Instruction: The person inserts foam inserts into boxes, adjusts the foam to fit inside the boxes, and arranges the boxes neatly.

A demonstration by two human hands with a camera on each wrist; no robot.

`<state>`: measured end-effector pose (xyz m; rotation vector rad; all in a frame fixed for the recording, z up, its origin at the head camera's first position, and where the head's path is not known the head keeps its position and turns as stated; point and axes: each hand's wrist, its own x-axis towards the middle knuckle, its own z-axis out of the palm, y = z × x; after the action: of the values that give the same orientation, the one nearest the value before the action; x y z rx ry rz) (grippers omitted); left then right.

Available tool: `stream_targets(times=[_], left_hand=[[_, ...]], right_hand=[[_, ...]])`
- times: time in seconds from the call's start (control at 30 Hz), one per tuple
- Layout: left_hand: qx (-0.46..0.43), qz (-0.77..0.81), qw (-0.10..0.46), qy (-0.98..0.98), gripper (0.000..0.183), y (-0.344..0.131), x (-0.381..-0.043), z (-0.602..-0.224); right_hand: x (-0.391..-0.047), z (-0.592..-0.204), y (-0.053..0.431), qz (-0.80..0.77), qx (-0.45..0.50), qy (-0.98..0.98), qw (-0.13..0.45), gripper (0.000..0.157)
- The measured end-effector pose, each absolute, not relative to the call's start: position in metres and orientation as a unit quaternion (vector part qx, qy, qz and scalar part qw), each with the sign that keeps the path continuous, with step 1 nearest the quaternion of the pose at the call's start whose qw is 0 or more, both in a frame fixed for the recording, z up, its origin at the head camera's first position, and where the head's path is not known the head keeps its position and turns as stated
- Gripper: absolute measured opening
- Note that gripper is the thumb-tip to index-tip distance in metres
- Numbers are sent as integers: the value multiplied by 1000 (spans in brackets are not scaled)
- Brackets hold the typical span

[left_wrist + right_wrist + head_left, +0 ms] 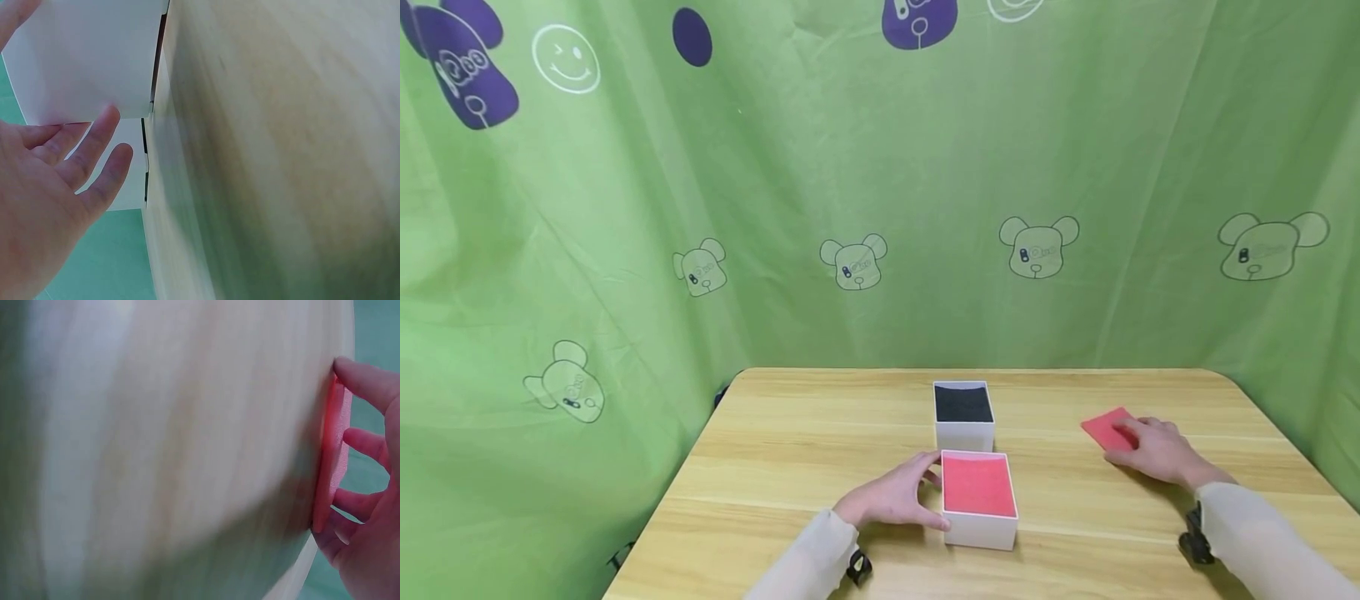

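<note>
My left hand (898,493) holds the near white box (981,532) by its left side, thumb at the near corner and fingers round the far one. Red foam (977,486) lies inside that box. In the left wrist view the box wall (87,56) shows between the thumb and fingers, with two fingers off it. At the right of the table, my right hand (1159,450) grips a flat red foam pad (1107,427) by its edges. The right wrist view shows the thumb at one end of the pad (334,444) and fingertips along it; the pad lies on or just above the wood.
Just behind the near box stands a second white box (965,437) with black foam (962,405) in it. Both stand on a light wooden table (790,442). A green curtain (925,325) printed with bear heads hangs behind the table and along its sides.
</note>
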<state>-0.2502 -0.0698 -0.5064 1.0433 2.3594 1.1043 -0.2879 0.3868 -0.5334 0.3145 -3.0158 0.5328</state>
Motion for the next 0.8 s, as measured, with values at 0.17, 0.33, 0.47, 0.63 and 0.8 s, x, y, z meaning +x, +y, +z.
stream_targets(times=[0.17,0.33,0.47,0.63,0.8], left_hand=[[368,386,167,829,91,-70,-250,-505],[369,387,166,829,91,-70,-250,-506],[372,392,163,826,91,-69,-250,-508],[371,394,162,826,90,-69,-250,-508],[369,389,162,828,91,-68,-250,-506]], right_hand=[[-287,-529,384,166,102,-980,31,80],[-285,-527,380,159,97,-982,37,79],[-284,-529,380,158,93,-982,38,76],[-282,-529,379,167,107,-979,43,77],[-277,-524,371,176,129,-975,48,76]])
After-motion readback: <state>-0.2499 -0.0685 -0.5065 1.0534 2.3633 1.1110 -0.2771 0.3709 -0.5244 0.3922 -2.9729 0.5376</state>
